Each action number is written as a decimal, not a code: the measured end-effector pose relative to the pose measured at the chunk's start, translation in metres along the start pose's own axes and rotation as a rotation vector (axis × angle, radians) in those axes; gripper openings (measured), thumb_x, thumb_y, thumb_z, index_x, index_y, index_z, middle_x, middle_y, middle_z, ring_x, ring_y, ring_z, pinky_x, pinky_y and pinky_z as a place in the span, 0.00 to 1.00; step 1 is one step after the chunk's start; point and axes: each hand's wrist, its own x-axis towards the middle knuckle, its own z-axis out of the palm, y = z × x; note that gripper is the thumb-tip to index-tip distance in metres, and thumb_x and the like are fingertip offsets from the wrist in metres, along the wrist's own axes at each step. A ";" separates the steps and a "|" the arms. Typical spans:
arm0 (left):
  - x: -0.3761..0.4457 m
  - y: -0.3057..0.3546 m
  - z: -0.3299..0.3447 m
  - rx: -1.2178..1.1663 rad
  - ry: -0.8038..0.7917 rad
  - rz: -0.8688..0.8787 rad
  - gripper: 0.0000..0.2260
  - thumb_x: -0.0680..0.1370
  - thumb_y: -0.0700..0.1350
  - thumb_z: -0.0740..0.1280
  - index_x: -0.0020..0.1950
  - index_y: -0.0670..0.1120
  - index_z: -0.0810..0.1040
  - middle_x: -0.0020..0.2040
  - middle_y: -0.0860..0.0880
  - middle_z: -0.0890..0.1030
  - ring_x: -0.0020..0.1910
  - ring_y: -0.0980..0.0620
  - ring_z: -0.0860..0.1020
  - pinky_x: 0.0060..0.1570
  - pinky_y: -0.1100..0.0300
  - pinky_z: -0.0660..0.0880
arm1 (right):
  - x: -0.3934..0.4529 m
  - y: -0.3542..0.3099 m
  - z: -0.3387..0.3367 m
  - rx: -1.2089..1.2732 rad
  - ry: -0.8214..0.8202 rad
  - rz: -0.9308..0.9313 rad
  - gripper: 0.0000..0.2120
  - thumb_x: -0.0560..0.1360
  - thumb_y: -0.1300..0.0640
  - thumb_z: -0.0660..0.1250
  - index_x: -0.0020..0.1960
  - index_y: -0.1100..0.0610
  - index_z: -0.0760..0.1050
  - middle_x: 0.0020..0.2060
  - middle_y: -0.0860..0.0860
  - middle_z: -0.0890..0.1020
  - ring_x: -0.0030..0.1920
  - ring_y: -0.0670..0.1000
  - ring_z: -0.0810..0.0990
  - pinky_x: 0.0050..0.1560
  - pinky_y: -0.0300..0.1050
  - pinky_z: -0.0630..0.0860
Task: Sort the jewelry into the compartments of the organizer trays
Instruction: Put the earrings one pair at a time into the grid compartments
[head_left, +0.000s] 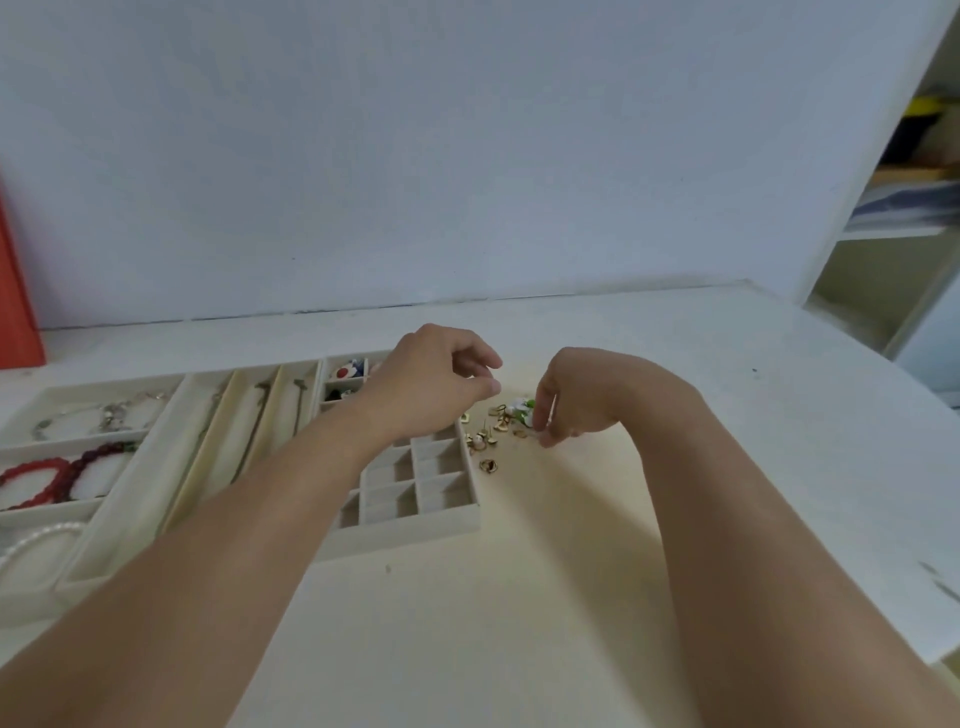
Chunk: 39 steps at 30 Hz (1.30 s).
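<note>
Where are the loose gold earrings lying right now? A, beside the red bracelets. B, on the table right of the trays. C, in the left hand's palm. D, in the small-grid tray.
B: the earrings lie on the bare table, just past the grid tray's right edge.
</note>
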 end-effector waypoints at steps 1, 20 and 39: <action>0.000 -0.001 0.000 0.011 -0.015 -0.002 0.07 0.74 0.48 0.75 0.51 0.56 0.84 0.44 0.58 0.84 0.36 0.68 0.77 0.42 0.67 0.70 | 0.001 0.000 0.001 -0.007 -0.005 -0.001 0.07 0.73 0.53 0.76 0.51 0.46 0.84 0.34 0.46 0.82 0.46 0.50 0.84 0.45 0.41 0.76; 0.000 0.000 -0.007 -0.059 -0.026 0.005 0.02 0.74 0.50 0.75 0.43 0.54 0.86 0.43 0.57 0.86 0.48 0.59 0.82 0.55 0.57 0.78 | -0.011 -0.001 -0.014 0.522 0.405 -0.239 0.08 0.75 0.63 0.73 0.46 0.50 0.79 0.40 0.45 0.87 0.35 0.47 0.81 0.29 0.38 0.72; -0.009 0.005 -0.034 -0.259 0.050 -0.042 0.09 0.79 0.40 0.67 0.57 0.49 0.72 0.41 0.50 0.86 0.31 0.53 0.77 0.23 0.66 0.68 | 0.015 0.024 0.001 0.208 0.397 0.032 0.09 0.79 0.62 0.67 0.54 0.51 0.80 0.48 0.48 0.83 0.40 0.45 0.79 0.36 0.38 0.71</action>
